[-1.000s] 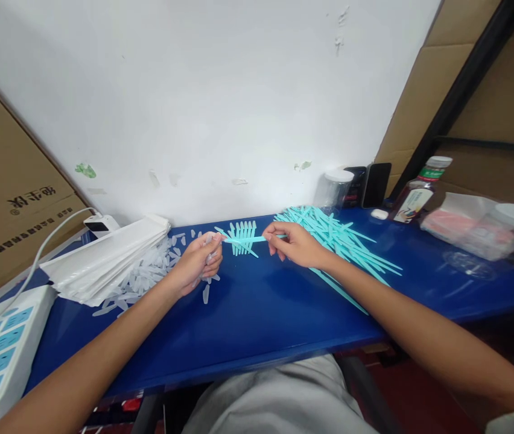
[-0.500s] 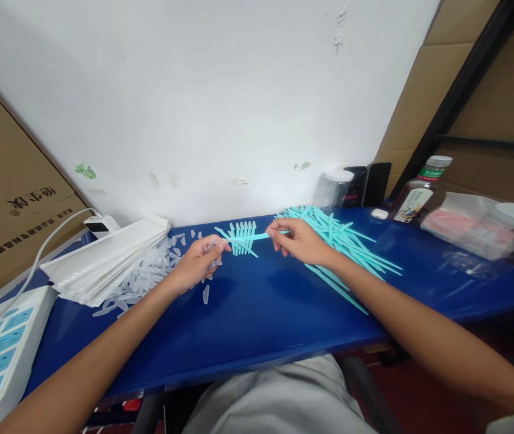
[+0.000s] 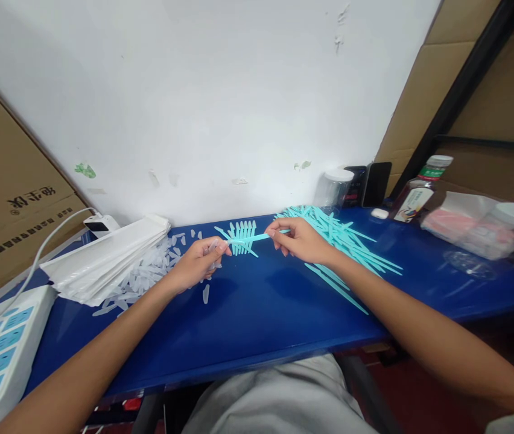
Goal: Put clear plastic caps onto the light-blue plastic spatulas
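Between my hands, a slim turquoise eyebrow razor (image 3: 257, 237) is held level above the table. My right hand (image 3: 294, 239) pinches its right end between thumb and fingers. At its left end, my left hand (image 3: 200, 260) is closed on translucent plastic blade caps (image 3: 214, 246), one at the fingertips touching the razor's tip. Beyond the razor lies a neat row of turquoise razors (image 3: 243, 229), partly hidden by it. A loose heap of razors (image 3: 329, 232) spreads behind and beside my right hand. Scattered clear caps (image 3: 142, 276) lie left of my left hand, with a single cap (image 3: 206, 293) nearer me.
White plastic sleeves (image 3: 107, 259) are stacked at the left, near a power strip (image 3: 10, 349) and a cardboard box (image 3: 17, 187). At the right stand a clear jar (image 3: 336, 188), phones (image 3: 377, 185), a bottle (image 3: 417, 190) and a pink packet (image 3: 469, 226). A white wall backs the blue table (image 3: 257, 319).
The razor's left end now meets the cap at my left fingertips more closely in line. Both hands have barely shifted, and the piles look the same.
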`<state>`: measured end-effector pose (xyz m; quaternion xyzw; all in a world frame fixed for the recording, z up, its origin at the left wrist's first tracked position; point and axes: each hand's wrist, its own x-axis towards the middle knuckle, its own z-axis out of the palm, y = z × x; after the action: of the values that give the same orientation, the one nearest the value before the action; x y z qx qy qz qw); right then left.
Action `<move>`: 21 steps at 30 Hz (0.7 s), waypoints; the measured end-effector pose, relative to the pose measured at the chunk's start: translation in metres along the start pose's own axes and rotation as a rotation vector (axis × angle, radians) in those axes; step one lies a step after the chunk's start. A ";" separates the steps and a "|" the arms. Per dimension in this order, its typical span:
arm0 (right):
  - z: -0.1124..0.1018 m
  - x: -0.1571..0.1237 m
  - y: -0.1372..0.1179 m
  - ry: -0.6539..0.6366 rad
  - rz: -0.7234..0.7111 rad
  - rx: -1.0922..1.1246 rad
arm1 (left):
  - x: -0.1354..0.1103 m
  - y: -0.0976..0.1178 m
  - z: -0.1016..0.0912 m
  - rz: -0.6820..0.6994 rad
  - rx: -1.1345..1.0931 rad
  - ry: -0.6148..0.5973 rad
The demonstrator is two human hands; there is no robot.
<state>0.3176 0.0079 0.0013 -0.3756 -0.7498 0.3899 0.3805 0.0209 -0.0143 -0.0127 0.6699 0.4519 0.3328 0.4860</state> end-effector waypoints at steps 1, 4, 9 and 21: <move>0.000 0.000 0.000 0.000 -0.002 0.003 | 0.000 0.000 0.000 -0.001 0.005 0.004; -0.002 0.001 -0.002 0.023 0.010 0.020 | 0.000 0.002 -0.001 -0.001 0.011 0.020; -0.004 -0.001 -0.009 0.054 0.057 -0.004 | 0.000 0.003 -0.001 -0.012 -0.002 0.023; -0.003 0.000 -0.002 0.132 -0.074 0.031 | 0.000 -0.001 -0.001 -0.016 -0.119 -0.001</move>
<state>0.3197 0.0076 0.0036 -0.3667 -0.7302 0.3615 0.4491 0.0198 -0.0136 -0.0133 0.6362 0.4367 0.3549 0.5279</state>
